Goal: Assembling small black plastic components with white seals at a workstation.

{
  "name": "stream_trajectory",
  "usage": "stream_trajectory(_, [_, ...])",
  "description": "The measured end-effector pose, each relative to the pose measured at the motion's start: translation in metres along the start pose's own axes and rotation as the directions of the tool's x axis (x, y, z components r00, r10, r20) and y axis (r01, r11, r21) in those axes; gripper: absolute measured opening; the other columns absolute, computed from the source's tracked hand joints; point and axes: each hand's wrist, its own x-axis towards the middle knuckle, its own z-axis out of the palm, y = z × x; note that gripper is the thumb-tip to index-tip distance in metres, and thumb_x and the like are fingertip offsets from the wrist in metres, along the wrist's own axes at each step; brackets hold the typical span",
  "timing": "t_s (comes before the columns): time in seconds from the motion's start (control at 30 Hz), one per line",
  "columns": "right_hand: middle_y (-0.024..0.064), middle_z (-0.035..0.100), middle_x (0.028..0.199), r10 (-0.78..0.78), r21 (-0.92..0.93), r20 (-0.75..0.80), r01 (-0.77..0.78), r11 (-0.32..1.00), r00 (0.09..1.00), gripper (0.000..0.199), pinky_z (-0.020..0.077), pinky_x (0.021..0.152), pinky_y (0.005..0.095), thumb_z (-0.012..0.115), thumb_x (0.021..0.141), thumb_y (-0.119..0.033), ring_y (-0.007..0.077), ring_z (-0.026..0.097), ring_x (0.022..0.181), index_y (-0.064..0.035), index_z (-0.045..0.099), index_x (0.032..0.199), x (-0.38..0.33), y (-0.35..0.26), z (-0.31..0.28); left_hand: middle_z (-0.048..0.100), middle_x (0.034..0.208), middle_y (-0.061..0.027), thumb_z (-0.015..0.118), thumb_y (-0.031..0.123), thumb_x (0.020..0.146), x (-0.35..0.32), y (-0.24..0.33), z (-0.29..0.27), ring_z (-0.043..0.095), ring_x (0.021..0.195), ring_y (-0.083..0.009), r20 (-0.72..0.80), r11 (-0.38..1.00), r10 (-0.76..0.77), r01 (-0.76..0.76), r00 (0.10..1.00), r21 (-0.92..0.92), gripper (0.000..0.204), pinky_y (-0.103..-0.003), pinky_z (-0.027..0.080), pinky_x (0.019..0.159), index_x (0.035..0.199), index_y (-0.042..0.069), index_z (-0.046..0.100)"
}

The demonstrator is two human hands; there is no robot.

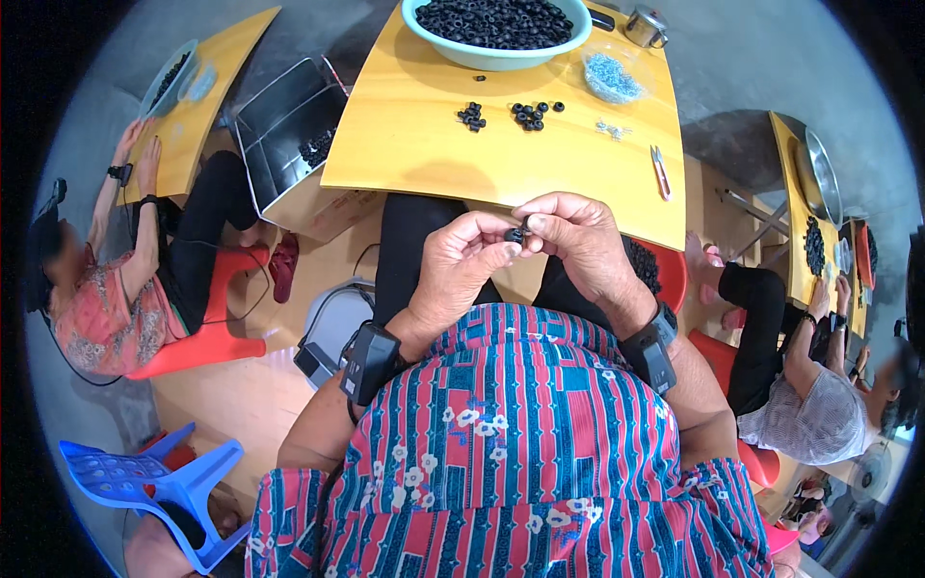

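Note:
My left hand pinches a small black ring-shaped part between thumb and fingertips, just in front of the table's near edge. My right hand meets it there, its thumb and forefinger closed at the same spot on a dark piece mostly covered by the fingers. Whether the two hands share one part or hold two pressed together, I cannot tell. Two small groups of black ring parts lie on the yellow table beyond my hands, near a few clear slender pieces.
A pale green basin heaped with black parts stands at the back, with a clear bowl of bluish pieces and a metal mug. Red-handled snips lie right. An open carton stands left. Co-workers sit on both sides; a blue chair is lower left.

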Motion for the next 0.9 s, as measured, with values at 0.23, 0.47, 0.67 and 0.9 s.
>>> stream_trajectory(0.23, [0.0046, 0.064, 0.081, -0.021, -0.048, -0.003, 0.021, 0.999, 1.000, 0.016, 0.0501, 0.067, 0.0212, 0.059, 0.087, -0.005, 0.0082, 0.058, 0.070, 0.0034, 0.064, 0.099, -0.002, -0.002, 0.004, 0.064, 0.091, -0.0077, 0.060, -0.002, 0.085, -0.002, 0.003, 0.003, 0.061, 0.086, -0.0111, 0.002, 1.000, 0.019, -0.019, 1.000, -0.020, 0.015, -0.023, 0.049, 0.078, 0.099, -0.003, 0.058])
stream_trajectory(0.47, [0.0048, 0.064, 0.081, -0.060, -0.094, -0.005, 0.059, 0.994, 0.998, 0.014, 0.0498, 0.066, 0.0203, 0.058, 0.087, -0.002, 0.0078, 0.058, 0.069, 0.0030, 0.065, 0.099, 0.000, -0.003, 0.005, 0.063, 0.091, -0.0067, 0.060, -0.001, 0.085, 0.001, -0.001, 0.000, 0.060, 0.086, -0.0095, 0.003, 0.999, 0.038, -0.038, 0.999, -0.024, 0.015, -0.023, 0.048, 0.077, 0.100, -0.003, 0.058])
stream_trajectory(0.67, [0.0049, 0.065, 0.080, -0.083, -0.103, -0.010, 0.082, 0.991, 0.996, 0.014, 0.0498, 0.064, 0.0202, 0.059, 0.086, -0.002, 0.0077, 0.058, 0.069, 0.0027, 0.065, 0.098, 0.002, -0.001, 0.003, 0.063, 0.090, -0.0065, 0.060, 0.001, 0.086, 0.002, -0.003, -0.001, 0.059, 0.085, -0.0091, 0.008, 0.999, 0.036, -0.036, 0.999, -0.004, 0.015, -0.023, 0.048, 0.077, 0.100, -0.003, 0.058])
stream_trajectory(0.9, [0.0047, 0.065, 0.080, -0.105, -0.191, 0.008, 0.105, 0.976, 0.994, 0.012, 0.0495, 0.064, 0.0202, 0.061, 0.085, -0.002, 0.0074, 0.058, 0.069, 0.0024, 0.066, 0.094, 0.002, 0.000, 0.004, 0.065, 0.088, -0.0072, 0.059, 0.002, 0.085, -0.001, -0.007, -0.001, 0.060, 0.081, -0.0092, -0.021, 0.998, 0.056, -0.055, 0.998, 0.026, 0.013, -0.021, 0.049, 0.072, 0.098, -0.001, 0.059])
